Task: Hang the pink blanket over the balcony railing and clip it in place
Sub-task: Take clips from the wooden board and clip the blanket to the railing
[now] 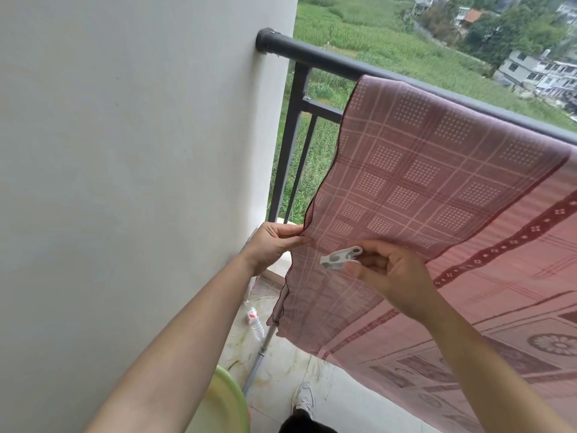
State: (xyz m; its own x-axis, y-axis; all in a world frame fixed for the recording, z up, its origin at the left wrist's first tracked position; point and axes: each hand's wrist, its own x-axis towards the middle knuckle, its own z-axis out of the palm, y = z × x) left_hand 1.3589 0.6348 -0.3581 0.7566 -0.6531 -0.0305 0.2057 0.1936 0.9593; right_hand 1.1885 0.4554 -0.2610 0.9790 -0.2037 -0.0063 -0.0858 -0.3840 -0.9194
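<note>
The pink blanket (415, 182), checked with white dots and dark red borders, is draped over the dark metal balcony railing (315, 56) and hangs toward me. My left hand (274, 245) pinches its wavy left edge, well below the rail. My right hand (390, 276) holds a white plastic clip (340, 257) in front of the fabric, just right of the left hand. The clip is not touching the rail, and whether its jaws grip the cloth I cannot tell.
A white wall (125, 182) closes the left side, where the rail meets it. On the stained tiled floor lie a crushed plastic bottle (256, 321) and a grey pole (259, 357). A green basin (224, 404) and my shoe (304, 398) are near the bottom.
</note>
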